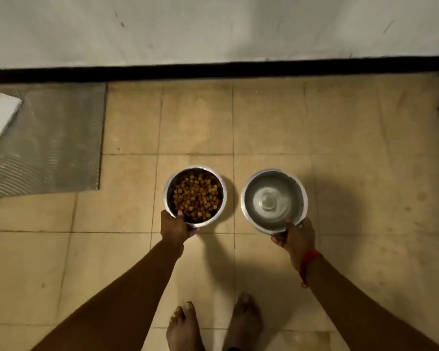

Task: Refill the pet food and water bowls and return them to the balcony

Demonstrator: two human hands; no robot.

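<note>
Nearest me, the person's bare feet (184,328) stand on the tiled floor (340,148), and both arms reach down and forward from there. A red thread (308,262) circles the right wrist.

The left hand (174,228) pinches the near rim of the food bowl (168,188), thumb hooked inside and fingers curled under the outside. The right hand (298,235) grips the near rim of the water bowl (243,198) the same way. I judge a rim pinch keeps each steel bowl level, so neither the kibble (195,196) nor the water (271,198) tips out.

The bowls are side by side, near each other but apart, food left and water right, low over or on the tiles. I cannot tell whether they touch down yet. Both look filled, so this seems to be the setting-down step.

Farther left lies a grey mat (48,148) with a white object (4,112) on it. Beyond runs a black skirting (213,69) under a pale wall (213,29), probably why the bowls are lined up facing it.
</note>
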